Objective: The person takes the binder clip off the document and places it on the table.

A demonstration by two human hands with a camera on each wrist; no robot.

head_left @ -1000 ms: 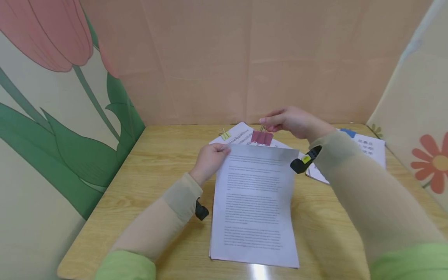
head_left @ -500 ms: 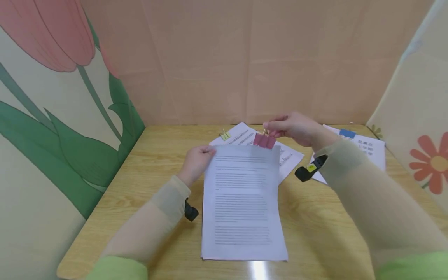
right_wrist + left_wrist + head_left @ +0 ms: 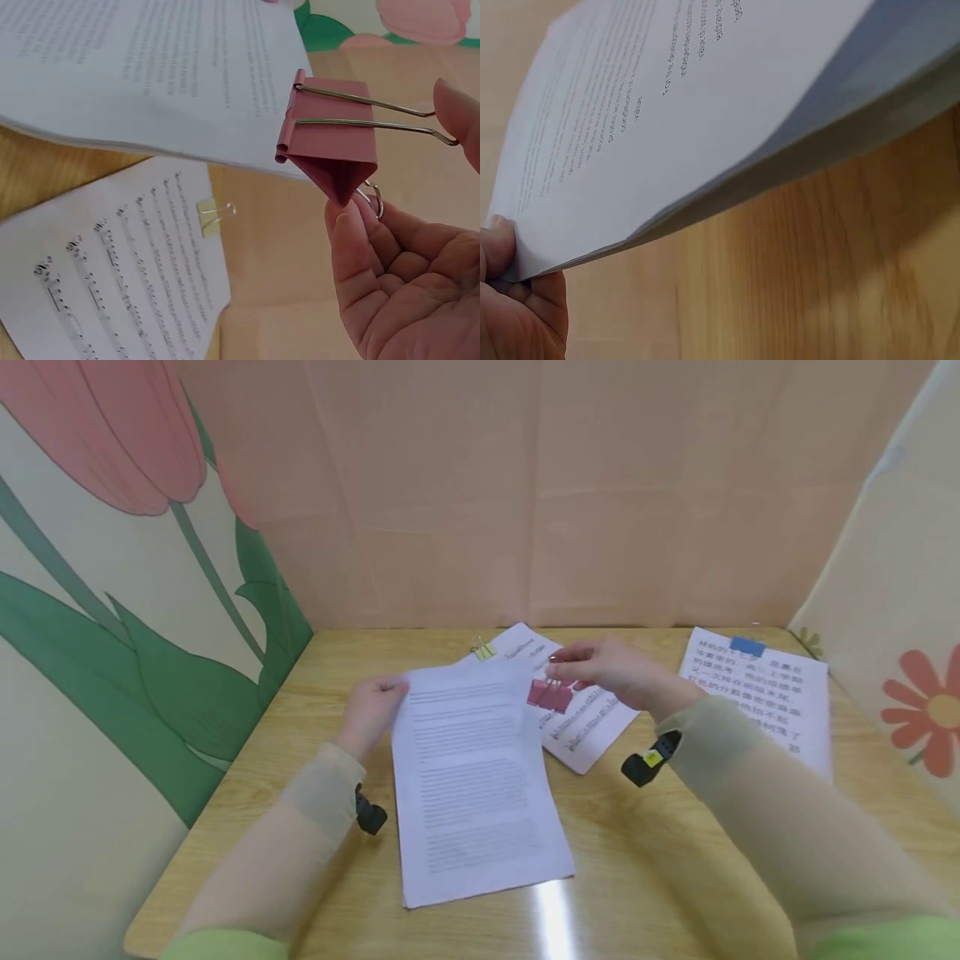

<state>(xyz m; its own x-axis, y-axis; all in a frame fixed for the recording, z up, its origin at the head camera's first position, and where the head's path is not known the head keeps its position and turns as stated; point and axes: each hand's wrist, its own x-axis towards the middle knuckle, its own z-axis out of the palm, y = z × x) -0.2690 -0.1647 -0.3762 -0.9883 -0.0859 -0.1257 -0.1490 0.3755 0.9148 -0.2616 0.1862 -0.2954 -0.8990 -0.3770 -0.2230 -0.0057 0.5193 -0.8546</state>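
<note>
Both papers and clip had shifted since half a second earlier: the thick stack of white printed sheets (image 3: 476, 777) had slid leftward and turned, and the dusky-pink, wedge-shaped binder clip (image 3: 551, 696) had dropped lower, nearer the person.

Clip: smooth flat faces, rolled lips, a triangular open end, thin bent wire handles (image 3: 360, 124). Position: just beside the stack's right edge, near its top; whether it touched the paper, could not tell. Right hand (image 3: 622, 672) pinched it by the handles, thumb on one, fingers at the other.

Stack: many matt sheets, layered at the edge, dense lines of small type. Left hand (image 3: 371, 714) pinched its upper left corner, thumb on the printed face, fingers beneath. In the left wrist view its edge stood clear of the wood, sheets bowing softly. Each wrist bore a small black device.

Behind, partly under the stack in the head view, lay slanted sheet music (image 3: 588, 739), staves in black, with a small pale-yellow binder clip (image 3: 483, 651) at its far corner. Farther right, sheets of large Chinese characters (image 3: 738, 685) carried a blue binder clip (image 3: 747, 647) on the top edge.

Beneath all, a glossy wood-grain tabletop (image 3: 637, 860) with a bright glare streak; beyond, a creased salmon-coloured backdrop (image 3: 525, 510).
</note>
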